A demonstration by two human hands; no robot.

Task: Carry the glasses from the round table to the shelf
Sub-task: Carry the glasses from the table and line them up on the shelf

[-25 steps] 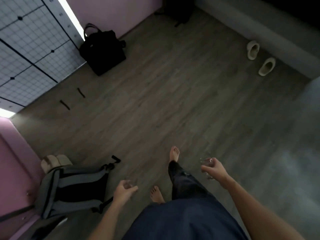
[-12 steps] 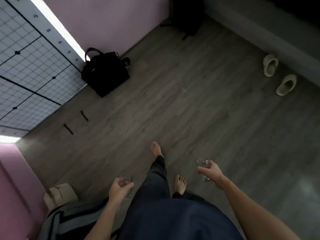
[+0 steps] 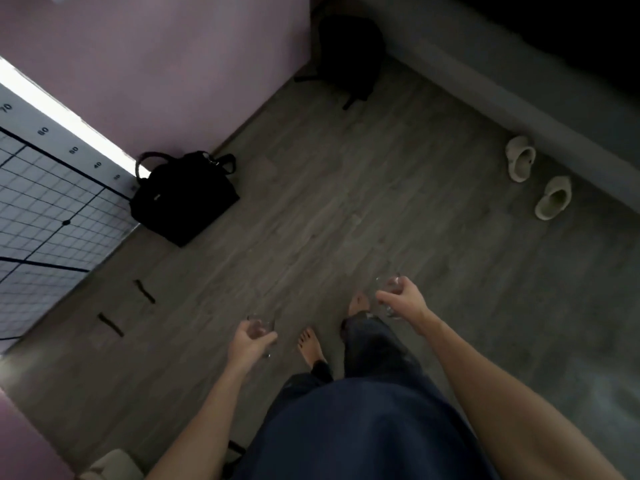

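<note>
I am walking across a grey wooden floor [image 3: 346, 202] with a clear glass in each hand. My left hand [image 3: 251, 342] is closed around one small glass [image 3: 259, 327], held low at centre left. My right hand [image 3: 403, 297] grips the other glass [image 3: 389, 284], held a little further forward at centre right. Both glasses look upright. My bare feet and dark trousers show between the hands. Neither the round table nor the shelf is in view.
A black bag [image 3: 183, 199] stands on the floor by the pink wall at left. A dark backpack [image 3: 349, 53] sits in the far corner. Two pale slippers [image 3: 536, 178] lie by the grey ledge at right. A gridded panel [image 3: 41, 216] lies at left.
I have stepped forward: the black bag, slippers and far corner have come closer and lower in view, and the grey backpack at lower left has dropped out of sight. Both hands still hold their glasses.
</note>
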